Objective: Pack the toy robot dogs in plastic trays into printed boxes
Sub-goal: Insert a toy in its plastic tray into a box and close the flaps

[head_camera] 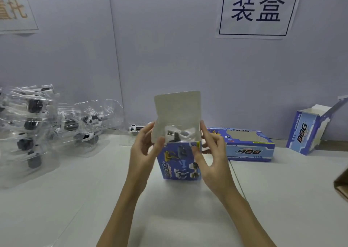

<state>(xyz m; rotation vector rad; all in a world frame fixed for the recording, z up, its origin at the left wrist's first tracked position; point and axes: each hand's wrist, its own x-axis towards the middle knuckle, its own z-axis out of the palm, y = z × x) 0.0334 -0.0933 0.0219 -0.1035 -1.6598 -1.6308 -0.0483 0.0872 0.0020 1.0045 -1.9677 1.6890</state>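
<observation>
the upright printed box [179, 161] at table centre holds the trayed toy dog [178, 133], top flap [177, 107] raised at twelve o'clock. left hand [145, 149] and right hand [211, 152] grip its upper sides; seat the tray squarely before folding.

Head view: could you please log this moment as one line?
box upright, lid up | toy in tray part-inserted | left hand, right hand at box top

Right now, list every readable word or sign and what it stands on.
"装盒": wall sign.
"DOG", sideways: box between the hands.
"DOG", upside down: flat box.
"DOG", sideways: open box at right.
Left wall sign: cut off and blurred, unreadable.
Small print on boxes: too blurred.
</observation>
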